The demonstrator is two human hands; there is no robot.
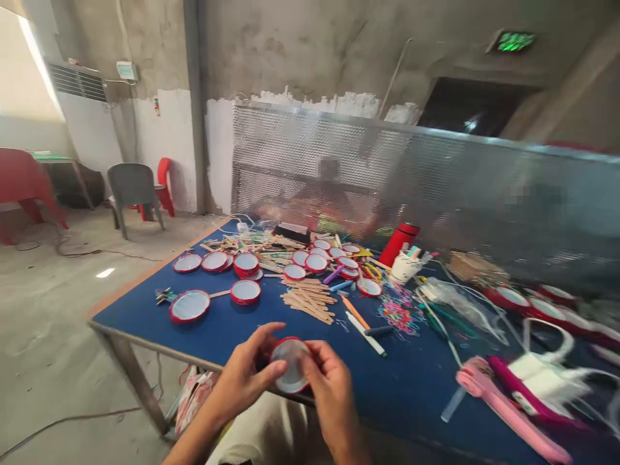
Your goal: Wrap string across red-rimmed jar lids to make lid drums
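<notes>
Low over the table's front edge, a small round disc [289, 367] with a red rim and a pale, translucent face is between my two hands. My right hand [334, 391] grips its right side, thumb laid over the face and fingers curled behind. At the left edge, my left hand [249, 368] has its thumb against the disc and its index finger raised; its other fingers are partly hidden. Just beyond lie a larger red-rimmed disc [190, 306] with a wooden stick and another disc [245, 292] at the stick's end. Loose craft sticks [310, 300] lie ahead.
The blue table [145, 320] also bears markers [365, 332], a heap of colourful strings [400, 315], a white cup of pens [405, 266], a red bottle [398, 244] and a pink glue gun [513, 410]. A mesh partition [290, 148] stands behind, with a blurred person beyond it.
</notes>
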